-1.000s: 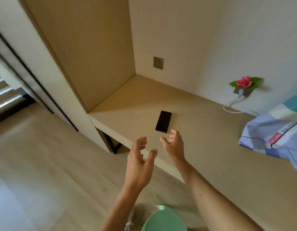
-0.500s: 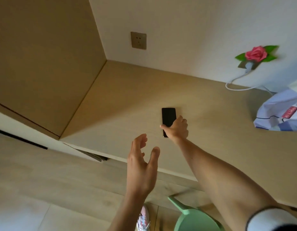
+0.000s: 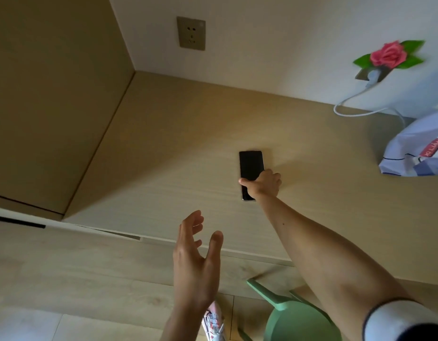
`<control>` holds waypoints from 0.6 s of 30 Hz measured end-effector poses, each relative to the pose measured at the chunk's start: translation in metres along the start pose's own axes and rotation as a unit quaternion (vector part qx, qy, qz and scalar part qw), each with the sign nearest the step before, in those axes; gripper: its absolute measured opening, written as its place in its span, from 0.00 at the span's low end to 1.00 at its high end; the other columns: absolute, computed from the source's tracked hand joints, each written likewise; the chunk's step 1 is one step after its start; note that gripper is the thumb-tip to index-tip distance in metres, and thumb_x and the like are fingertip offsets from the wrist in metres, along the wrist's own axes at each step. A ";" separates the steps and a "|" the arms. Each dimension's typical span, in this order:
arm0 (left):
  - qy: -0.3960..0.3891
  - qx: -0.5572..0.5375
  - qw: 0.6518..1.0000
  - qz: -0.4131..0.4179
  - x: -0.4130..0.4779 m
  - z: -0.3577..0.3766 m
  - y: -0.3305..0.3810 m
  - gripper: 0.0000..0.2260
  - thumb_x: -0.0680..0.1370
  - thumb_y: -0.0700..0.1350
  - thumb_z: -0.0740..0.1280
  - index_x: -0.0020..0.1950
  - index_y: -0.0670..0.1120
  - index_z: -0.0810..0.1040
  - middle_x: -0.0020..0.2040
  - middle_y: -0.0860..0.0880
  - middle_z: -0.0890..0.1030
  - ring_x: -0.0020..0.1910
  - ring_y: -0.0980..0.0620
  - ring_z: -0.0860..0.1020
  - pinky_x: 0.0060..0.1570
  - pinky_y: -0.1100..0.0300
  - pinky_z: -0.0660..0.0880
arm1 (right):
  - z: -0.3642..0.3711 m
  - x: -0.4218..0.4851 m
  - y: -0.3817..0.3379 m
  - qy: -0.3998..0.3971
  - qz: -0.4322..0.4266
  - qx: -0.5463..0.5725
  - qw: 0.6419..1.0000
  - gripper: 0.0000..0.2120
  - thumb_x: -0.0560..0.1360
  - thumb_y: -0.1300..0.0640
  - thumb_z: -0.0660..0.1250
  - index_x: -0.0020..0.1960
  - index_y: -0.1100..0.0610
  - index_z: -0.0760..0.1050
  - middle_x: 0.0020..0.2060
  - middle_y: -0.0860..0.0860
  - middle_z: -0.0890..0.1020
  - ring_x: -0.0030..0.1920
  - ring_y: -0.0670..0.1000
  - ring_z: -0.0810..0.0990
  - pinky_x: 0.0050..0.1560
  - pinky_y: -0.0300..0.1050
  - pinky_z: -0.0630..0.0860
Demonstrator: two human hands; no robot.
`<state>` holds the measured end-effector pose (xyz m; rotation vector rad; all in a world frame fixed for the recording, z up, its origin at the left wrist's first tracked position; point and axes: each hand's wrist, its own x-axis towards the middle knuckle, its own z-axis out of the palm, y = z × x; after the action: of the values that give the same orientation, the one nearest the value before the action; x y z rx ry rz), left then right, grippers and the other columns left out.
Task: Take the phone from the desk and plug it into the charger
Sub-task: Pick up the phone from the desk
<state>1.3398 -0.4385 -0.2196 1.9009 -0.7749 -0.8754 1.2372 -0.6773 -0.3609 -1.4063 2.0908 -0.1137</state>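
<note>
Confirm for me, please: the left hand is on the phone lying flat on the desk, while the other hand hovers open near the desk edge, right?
Not quite: it is the right hand that is on the phone, which lies flat on the desk. The left hand is the one hovering open near the desk edge. The head view shows this.

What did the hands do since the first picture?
The right hand reached forward across the desk and came down onto the phone's near end, thumb at its left edge. The phone stayed flat; the left hand stayed open and empty.
</note>
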 end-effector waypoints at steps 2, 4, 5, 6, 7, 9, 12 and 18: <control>-0.005 0.003 1.000 -0.001 0.000 -0.001 -0.003 0.20 0.78 0.48 0.67 0.70 0.50 0.71 0.64 0.54 0.77 0.63 0.52 0.76 0.61 0.45 0.75 | -0.001 0.003 0.002 -0.021 0.028 0.072 0.997 0.35 0.69 0.46 0.80 0.67 0.61 0.72 0.67 0.59 0.76 0.66 0.62 0.77 0.59 0.53 0.77; -0.011 0.006 1.000 0.000 -0.002 -0.001 -0.002 0.20 0.78 0.46 0.68 0.70 0.50 0.71 0.64 0.54 0.77 0.63 0.52 0.76 0.61 0.45 0.75 | -0.005 0.004 0.004 -0.043 0.045 0.143 0.988 0.29 0.71 0.49 0.79 0.65 0.62 0.75 0.66 0.60 0.81 0.64 0.63 0.81 0.53 0.52 0.78; -0.012 0.007 1.000 0.003 -0.003 -0.001 -0.001 0.20 0.78 0.46 0.68 0.69 0.51 0.70 0.64 0.54 0.76 0.63 0.52 0.75 0.61 0.45 0.75 | -0.007 0.002 0.005 -0.055 0.053 0.177 0.981 0.27 0.72 0.51 0.79 0.65 0.63 0.76 0.65 0.60 0.82 0.63 0.63 0.82 0.52 0.52 0.79; -0.014 0.008 1.000 0.007 -0.005 -0.001 0.002 0.20 0.78 0.46 0.68 0.69 0.51 0.70 0.64 0.55 0.76 0.63 0.53 0.75 0.61 0.45 0.76 | -0.011 -0.001 0.006 -0.066 0.061 0.212 0.973 0.26 0.72 0.53 0.78 0.65 0.64 0.77 0.64 0.61 0.82 0.63 0.64 0.82 0.50 0.51 0.79; -0.014 0.012 1.000 0.015 -0.006 -0.001 0.003 0.20 0.78 0.47 0.68 0.69 0.51 0.70 0.64 0.55 0.76 0.63 0.53 0.75 0.61 0.46 0.76 | -0.015 -0.004 0.008 -0.078 0.069 0.246 0.964 0.25 0.73 0.54 0.78 0.65 0.65 0.77 0.63 0.61 0.83 0.62 0.64 0.83 0.50 0.50 0.78; -0.016 0.015 0.999 0.025 -0.012 -0.001 0.009 0.20 0.78 0.47 0.68 0.69 0.51 0.70 0.64 0.55 0.76 0.62 0.54 0.76 0.60 0.47 0.76 | -0.029 -0.017 0.015 -0.115 0.087 0.319 0.937 0.24 0.74 0.57 0.77 0.66 0.66 0.77 0.61 0.61 0.84 0.60 0.63 0.83 0.51 0.50 0.77; -0.028 0.020 0.999 0.039 -0.027 0.005 0.023 0.20 0.78 0.47 0.67 0.70 0.51 0.70 0.65 0.54 0.76 0.63 0.53 0.76 0.60 0.47 0.76 | -0.067 -0.049 0.034 -0.172 0.097 0.460 0.866 0.21 0.77 0.62 0.73 0.68 0.65 0.75 0.54 0.58 0.85 0.52 0.60 0.84 0.49 0.54 0.81; -0.089 0.027 0.991 0.093 -0.074 0.042 0.057 0.20 0.79 0.50 0.66 0.70 0.52 0.69 0.65 0.52 0.76 0.63 0.52 0.75 0.59 0.50 0.76 | -0.156 -0.126 0.107 -0.240 0.067 0.608 0.754 0.15 0.82 0.63 0.65 0.68 0.62 0.73 0.53 0.62 0.87 0.54 0.62 0.88 0.62 0.67 0.80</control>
<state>1.2548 -0.4231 -0.1644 1.7798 -1.0750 -0.9221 1.0994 -0.5621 -0.2211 -0.3782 1.1643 -0.7983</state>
